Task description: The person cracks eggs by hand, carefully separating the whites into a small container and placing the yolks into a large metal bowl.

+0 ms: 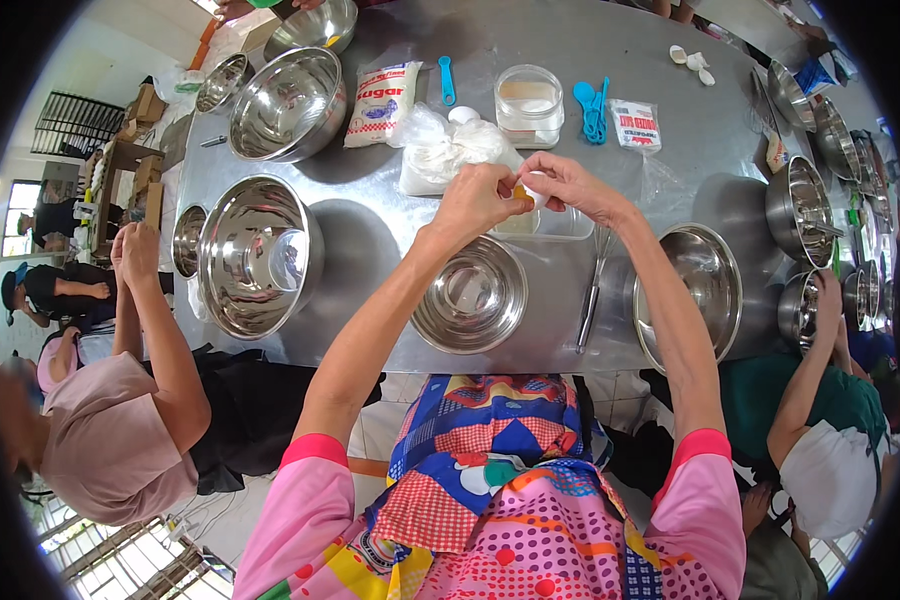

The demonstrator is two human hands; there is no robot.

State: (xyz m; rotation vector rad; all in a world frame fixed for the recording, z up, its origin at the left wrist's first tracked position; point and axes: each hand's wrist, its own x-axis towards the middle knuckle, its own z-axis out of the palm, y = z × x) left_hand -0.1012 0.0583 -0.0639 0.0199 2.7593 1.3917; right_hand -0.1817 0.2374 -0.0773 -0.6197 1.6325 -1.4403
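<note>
Both my hands are raised over a clear plastic container (570, 225) on the steel table. My left hand (476, 196) holds a piece of eggshell, partly hidden by the fingers, with orange-yellow yolk (523, 196) showing at the fingertips. My right hand (570, 187) grips a white eggshell (538, 187) right beside it. A small steel bowl (471, 296) stands nearer to me, below my hands. To its right lies a wire whisk (591, 300). Just behind my left hand sit a knotted plastic bag of white powder (450, 154) and a whole white egg (463, 115).
Behind are a sugar bag (382, 105), a lidded clear jar (529, 109), blue measuring spoons (592, 112) and a salt packet (636, 126). Large steel bowls stand left (251, 259) and right (709, 277). Eggshells (694, 61) lie far right. People stand on both sides.
</note>
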